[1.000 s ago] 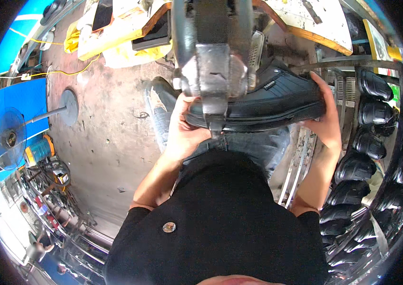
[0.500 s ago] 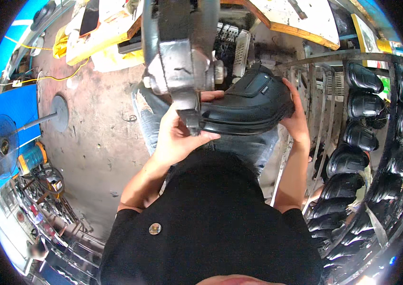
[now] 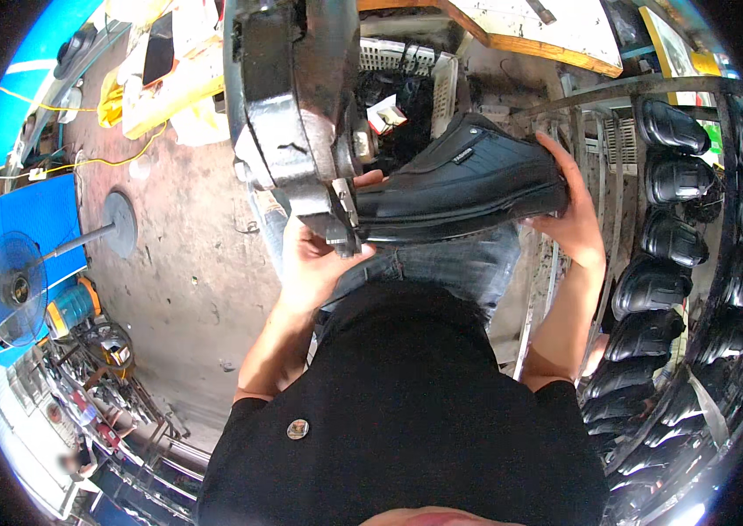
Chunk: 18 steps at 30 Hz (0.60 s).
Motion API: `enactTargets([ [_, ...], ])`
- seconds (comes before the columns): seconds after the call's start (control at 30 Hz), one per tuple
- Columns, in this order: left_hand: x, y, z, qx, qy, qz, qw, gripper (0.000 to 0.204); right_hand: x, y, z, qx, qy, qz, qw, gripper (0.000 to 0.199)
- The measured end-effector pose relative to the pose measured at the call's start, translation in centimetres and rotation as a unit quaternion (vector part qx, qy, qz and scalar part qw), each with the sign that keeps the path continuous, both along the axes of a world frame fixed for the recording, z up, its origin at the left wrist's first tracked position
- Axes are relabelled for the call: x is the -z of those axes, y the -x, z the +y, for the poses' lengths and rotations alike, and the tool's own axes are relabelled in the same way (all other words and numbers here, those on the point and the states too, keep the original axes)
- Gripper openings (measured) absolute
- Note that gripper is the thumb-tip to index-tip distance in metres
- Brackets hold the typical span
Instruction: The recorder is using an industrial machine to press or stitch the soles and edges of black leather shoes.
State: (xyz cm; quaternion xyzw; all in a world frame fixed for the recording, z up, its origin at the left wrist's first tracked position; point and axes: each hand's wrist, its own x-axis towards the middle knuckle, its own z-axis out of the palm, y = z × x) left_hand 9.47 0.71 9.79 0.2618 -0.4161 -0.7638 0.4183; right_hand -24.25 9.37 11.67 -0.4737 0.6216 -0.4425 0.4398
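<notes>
Both hands grip black shoe: left hand at toe against grey machine head, right hand at heel. Risk: left fingers pinched at contact.

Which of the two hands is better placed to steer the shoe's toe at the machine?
Probably the left hand: it grips the black shoe at its toe end, right against the metal machine. The right hand holds the heel end, away from it.

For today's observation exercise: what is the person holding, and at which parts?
A black leather shoe, held with both hands: the left hand grips its toe end beside the grey metal machine, the right hand cups its heel end.
</notes>
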Motion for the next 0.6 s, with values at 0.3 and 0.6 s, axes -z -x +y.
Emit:
enactTargets([
  [0.3,3.0,-1.1,1.1,-0.050,-0.137,0.102,0.984,0.082,-7.5,-1.6,0.3,0.012,0.077,0.180,0.981,0.115],
  [0.6,3.7,-2.5,1.1,-0.043,-0.168,0.155,0.973,0.077,-6.6,-3.1,-1.2,0.013,0.052,-0.033,0.998,0.116],
])
